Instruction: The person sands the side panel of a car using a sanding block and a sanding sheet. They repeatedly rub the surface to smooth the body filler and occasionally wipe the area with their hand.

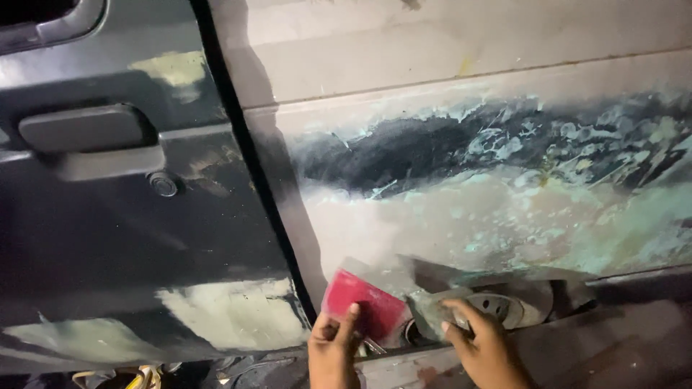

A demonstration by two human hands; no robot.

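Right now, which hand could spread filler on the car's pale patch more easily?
Probably the right hand: it holds the grey filler-smeared scraper just below the pale patch. The left hand only holds the red card.

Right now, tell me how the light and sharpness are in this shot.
Head view: uneven light, bright on the sanded panel, dark on the door; soft motion blur throughout; the handle is smeared; left hand and right hand with the red card sit low in dimmer light.
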